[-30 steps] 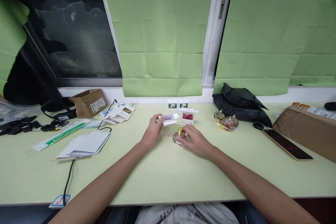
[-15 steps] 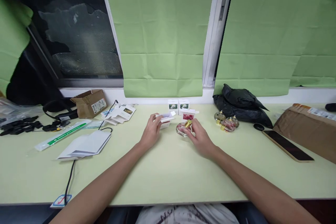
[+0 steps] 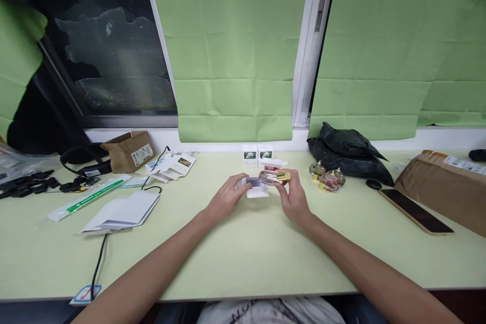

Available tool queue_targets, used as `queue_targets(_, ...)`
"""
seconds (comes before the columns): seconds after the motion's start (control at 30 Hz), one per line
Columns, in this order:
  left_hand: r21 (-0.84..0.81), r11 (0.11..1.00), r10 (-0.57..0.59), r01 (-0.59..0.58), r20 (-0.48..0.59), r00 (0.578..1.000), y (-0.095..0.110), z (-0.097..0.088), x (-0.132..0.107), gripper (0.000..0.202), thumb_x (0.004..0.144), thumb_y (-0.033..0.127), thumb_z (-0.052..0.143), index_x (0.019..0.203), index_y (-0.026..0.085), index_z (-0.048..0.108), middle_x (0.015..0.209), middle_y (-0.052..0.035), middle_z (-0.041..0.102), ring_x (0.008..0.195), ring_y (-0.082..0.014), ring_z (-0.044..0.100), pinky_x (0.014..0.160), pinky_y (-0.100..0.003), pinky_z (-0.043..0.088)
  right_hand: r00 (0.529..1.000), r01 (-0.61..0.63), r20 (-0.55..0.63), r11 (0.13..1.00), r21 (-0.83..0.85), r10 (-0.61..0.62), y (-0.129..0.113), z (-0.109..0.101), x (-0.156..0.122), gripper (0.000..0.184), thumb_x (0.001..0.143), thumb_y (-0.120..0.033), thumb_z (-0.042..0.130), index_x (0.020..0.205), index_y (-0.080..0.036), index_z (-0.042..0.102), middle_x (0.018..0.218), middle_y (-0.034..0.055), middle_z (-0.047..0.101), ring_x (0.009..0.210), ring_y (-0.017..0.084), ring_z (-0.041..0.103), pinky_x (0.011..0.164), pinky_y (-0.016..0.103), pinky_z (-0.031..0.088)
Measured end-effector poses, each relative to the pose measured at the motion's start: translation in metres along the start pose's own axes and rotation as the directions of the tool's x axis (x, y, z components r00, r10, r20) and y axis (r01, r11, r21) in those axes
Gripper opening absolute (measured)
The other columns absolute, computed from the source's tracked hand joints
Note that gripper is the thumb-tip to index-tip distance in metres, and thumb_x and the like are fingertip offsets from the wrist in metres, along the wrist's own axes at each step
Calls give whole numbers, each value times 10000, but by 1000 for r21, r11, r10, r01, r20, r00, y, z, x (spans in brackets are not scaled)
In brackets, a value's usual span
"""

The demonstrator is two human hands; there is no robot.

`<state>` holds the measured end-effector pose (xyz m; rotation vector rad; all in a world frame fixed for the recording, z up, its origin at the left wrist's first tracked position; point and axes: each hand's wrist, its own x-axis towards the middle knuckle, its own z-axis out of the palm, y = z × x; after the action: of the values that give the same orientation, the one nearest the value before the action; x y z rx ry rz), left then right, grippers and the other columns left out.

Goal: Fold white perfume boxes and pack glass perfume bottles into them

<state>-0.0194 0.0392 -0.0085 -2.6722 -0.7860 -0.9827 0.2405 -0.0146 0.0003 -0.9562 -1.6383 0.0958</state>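
Two hands meet at the middle of the pale green table. The left hand pinches a small white box, flap open. The right hand pinches a little glass perfume bottle with its fingertips. The bottle lies sideways, just above the box, gold cap pointing right.

Bottom centre: letters "NO" on the person's shirt (remainder cut off). Print on the cardboard box label and the green-striped sleeve, left, is illegible.
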Motion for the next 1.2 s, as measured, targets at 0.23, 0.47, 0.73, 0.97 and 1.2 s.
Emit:
queue_targets(0.23,-54,997,49,-49,-5,999,9,-1,-1,500,1011,54,427,1437,309,488,1503,-129,452,1360,-265,503,1054,-450,520,998,14,52,999,48,-16,-7,2,-2,270,1076,-392,449,1299,-256,517,1227,123,586,1122,290,592,959,461,520)
queue_targets(0.47,-211,973,74,-88,-76,994,10,6,0,533,1035,81,425,1492,334,318,1487,-136,476,1408,-244,498,1052,-434,525,994,26,105,997,67,-33,-5,1,-1,264,1082,-374,442,1304,-257,526,1208,112,578,1104,280,577,963,454,500)
queue_targets(0.73,-464,840,-295,281,43,954,32,3,0,613,1024,270,557,1564,275,268,1400,-132,585,1168,-240,652,1012,-422,535,989,27,145,999,37,-32,-8,-1,0,247,1077,-374,441,1249,-252,570,1149,114,592,1079,294,570,970,468,482)
queue_targets(0.97,-634,694,-329,342,144,933,36,2,7,339,929,309,689,1247,206,634,1265,-104,684,1150,-257,648,972,-360,523,977,90,189,995,42,-96,-17,-4,3,225,1060,-345,473,1237,-266,587,1158,109,627,1122,312,563,975,480,477)
queue_targets(1.2,-700,600,-368,388,189,911,42,-2,8,265,913,310,697,1152,198,665,1154,-62,705,1078,-231,637,940,-335,506,968,110,220,992,59,-121,-19,-9,6,236,1053,-332,500,1254,-285,615,1192,93,649,1148,304,562,1006,486,463)
